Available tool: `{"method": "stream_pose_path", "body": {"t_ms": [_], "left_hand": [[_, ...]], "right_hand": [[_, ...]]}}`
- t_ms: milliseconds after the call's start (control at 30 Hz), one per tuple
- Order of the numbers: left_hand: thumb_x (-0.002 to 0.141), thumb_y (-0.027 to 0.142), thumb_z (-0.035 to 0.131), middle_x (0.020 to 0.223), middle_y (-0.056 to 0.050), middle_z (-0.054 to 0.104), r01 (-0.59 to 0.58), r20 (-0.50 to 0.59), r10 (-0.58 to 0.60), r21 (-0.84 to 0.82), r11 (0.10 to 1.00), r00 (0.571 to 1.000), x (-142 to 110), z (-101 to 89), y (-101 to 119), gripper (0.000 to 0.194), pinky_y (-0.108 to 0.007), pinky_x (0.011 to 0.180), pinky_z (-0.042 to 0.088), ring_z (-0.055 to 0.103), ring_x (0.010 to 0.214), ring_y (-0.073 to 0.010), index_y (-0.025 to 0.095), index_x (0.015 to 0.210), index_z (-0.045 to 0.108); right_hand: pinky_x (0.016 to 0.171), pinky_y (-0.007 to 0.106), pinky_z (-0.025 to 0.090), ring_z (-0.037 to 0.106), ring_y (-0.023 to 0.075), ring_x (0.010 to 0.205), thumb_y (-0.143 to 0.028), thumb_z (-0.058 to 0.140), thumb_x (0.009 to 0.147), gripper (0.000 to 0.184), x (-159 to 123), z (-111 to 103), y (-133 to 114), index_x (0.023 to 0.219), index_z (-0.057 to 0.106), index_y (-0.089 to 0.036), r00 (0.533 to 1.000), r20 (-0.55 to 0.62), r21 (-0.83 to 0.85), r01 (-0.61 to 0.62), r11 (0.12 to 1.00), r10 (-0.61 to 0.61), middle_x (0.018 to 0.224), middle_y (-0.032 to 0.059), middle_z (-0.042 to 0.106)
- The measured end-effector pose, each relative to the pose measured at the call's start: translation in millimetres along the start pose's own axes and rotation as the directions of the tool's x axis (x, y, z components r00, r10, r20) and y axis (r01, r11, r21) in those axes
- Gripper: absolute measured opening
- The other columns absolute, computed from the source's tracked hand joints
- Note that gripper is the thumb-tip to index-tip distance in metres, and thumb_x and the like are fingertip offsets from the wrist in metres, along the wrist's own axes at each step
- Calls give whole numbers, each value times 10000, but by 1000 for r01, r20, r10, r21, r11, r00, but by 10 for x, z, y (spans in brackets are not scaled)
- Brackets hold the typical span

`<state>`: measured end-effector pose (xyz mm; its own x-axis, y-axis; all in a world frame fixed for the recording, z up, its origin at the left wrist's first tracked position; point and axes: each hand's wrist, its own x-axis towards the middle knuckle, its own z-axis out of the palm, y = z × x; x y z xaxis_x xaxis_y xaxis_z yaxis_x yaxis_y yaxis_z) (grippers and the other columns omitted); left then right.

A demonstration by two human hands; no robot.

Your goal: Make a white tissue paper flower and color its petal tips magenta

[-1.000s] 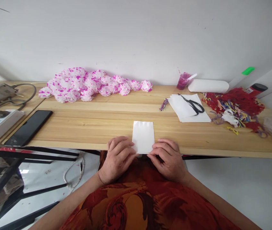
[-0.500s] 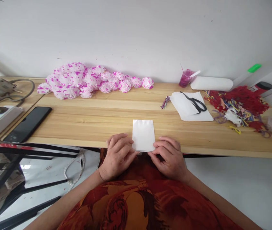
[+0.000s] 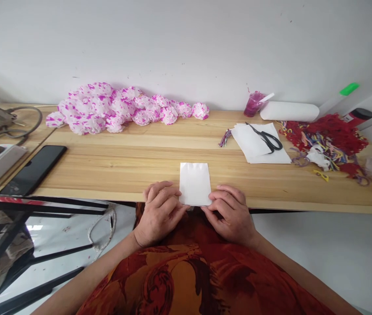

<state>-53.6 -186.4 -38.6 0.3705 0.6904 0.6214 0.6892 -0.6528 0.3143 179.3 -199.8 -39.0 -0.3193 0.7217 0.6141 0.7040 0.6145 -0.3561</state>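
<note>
Hands [image 3: 195, 209], nearly closed, pinch the white paper [image 3: 194, 183] at its near corners, six o'clock on the counter [image 3: 123, 164]; an even crease calls for level fingertips and matched edges, scissors [image 3: 267, 139] at two o'clock.

The tabletop [image 3: 120, 170] is open left of the white sheet, up to the black phone [image 3: 34, 170]; pompoms [image 3: 90, 109] block its far left. Right of centre, stacked paper [image 3: 254, 146] with scissors [image 3: 268, 139] and tangled yarn [image 3: 330, 140] obstruct passage.
</note>
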Motion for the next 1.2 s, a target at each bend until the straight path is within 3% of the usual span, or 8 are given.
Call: {"method": "stream_pose_path", "body": {"t_ms": [400,633,1200], "left_hand": [[783,268,764,954,-24,727,75,-3,-75,21,997,997,19,6,34,122,-463,927,391,570,1095,-270,231,756,651],[776,193,766,927,3,716,26,-37,-26,14,1000,999,-7,2,26,170,-453,890,379,568,1068,-255,346,844,740],[750,226,801,816,7,713,28,-71,-27,9,1000,997,4,4,46,140,-404,865,384,584,988,-226,335,829,764]], "right_hand": [[955,424,441,581,260,1074,-219,718,819,154,36,-14,-23,740,587,-230,996,13,8,-88,996,88,919,33,692],[947,409,424,570,238,1039,-211,720,828,101,73,-39,-36,764,647,-240,992,50,18,-119,993,118,904,13,692],[952,411,423,565,245,1070,-218,722,830,94,36,-48,-11,761,660,-230,997,27,41,-73,996,72,926,14,698]]}}
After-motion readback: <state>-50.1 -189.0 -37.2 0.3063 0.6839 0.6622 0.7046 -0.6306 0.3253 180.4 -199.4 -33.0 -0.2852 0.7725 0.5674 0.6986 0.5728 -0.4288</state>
